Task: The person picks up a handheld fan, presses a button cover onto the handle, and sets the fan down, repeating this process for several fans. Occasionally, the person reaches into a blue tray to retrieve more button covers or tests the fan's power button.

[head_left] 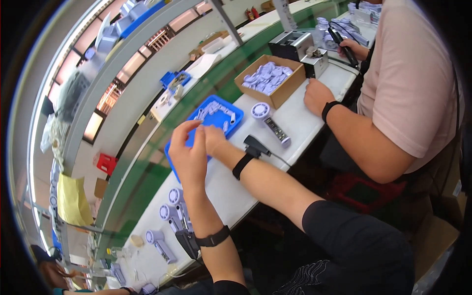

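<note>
My left hand [188, 156] is raised over the near side of a blue tray [235, 107], thumb and fingers bent together. Close against it, my right hand [215, 138] has curled fingers, partly hidden behind the left. Whatever they pinch is too small or covered to make out. Small lilac plastic parts [215, 109] lie in the tray. To the right, a lilac handheld fan [260, 111] lies with its handle open, showing a circuit board. A black wedge-shaped piece [256, 146] with a cable is beside my right wrist. Several more handheld fans [168, 212] lie left of my left forearm.
A cardboard box [279, 101] of lilac parts stands beyond the fan. A co-worker [408, 73] at the right holds a black tool [344, 46] near a metal machine [295, 45]. A green strip [147, 169] borders the white bench [295, 123] behind the tray.
</note>
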Demonstrator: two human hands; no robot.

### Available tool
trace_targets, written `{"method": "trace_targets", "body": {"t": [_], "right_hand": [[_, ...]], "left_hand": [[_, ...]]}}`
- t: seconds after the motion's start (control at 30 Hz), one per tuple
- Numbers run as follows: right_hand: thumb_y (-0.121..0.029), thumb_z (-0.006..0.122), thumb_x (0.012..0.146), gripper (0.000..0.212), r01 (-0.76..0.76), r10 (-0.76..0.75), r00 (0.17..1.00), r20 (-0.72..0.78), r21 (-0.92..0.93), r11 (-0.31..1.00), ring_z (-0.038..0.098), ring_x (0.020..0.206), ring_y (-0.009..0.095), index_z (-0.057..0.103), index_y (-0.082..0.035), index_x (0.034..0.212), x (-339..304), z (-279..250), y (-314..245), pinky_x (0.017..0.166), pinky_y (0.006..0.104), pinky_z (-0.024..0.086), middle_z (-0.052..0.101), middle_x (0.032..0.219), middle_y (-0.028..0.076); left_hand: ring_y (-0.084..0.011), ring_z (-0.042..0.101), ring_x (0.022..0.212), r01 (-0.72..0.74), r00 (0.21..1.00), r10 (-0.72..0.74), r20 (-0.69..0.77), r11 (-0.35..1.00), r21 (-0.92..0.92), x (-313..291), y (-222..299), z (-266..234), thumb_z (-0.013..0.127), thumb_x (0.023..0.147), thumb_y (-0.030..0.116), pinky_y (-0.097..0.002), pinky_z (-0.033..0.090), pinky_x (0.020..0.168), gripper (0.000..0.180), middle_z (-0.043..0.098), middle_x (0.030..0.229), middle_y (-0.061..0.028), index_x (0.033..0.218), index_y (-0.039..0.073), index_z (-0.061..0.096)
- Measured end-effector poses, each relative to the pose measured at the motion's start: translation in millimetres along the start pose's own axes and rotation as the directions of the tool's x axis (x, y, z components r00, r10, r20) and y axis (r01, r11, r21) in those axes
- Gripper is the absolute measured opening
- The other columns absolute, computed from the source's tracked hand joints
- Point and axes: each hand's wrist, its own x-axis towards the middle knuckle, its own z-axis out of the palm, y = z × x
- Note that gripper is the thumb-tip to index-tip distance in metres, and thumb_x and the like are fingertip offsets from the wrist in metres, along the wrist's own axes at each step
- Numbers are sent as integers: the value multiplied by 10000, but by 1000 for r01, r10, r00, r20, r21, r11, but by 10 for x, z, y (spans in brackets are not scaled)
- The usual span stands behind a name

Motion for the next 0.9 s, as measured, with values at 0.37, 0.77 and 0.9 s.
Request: {"method": "trace_targets", "body": {"t": [0.37, 0.77, 0.9], "right_hand": [[-112, 574, 946, 213, 233, -226, 971, -79, 96, 968, 729, 991, 411, 700, -45, 1104, 42, 108, 36, 845, 516, 579, 737, 1068, 223], [-117, 599, 955, 235, 603, -443, 762, -472, 269, 751, 738, 968, 374, 701, -36, 1151, 157, 934, -388, 849, 462, 598, 734, 1140, 222], [-177, 637, 989, 275, 713, -461, 605, -649, 185, 676, 755, 963, 290, 714, -35, 1212, 954, 604, 410, 864, 420, 599, 758, 1126, 184]], "left_hand": [[-348, 722, 1149, -44, 876, -213, 432, 857, 513, 313, 42, 1639, 817, 802, 333, -397, 561, 985, 556, 755, 1195, -228, 1253, 17, 741], [-327, 774, 898, -143, 957, 217, -191, 930, 338, 70, 705, 704, 880, 758, 308, -396, 596, 824, 583, 773, 1004, -208, 1217, -3, 701], [-186, 732, 923, -154, 933, 129, -335, 987, -49, -31, 936, 136, 881, 830, 187, -310, 580, 841, 513, 757, 1028, -137, 1226, -66, 677]]}}
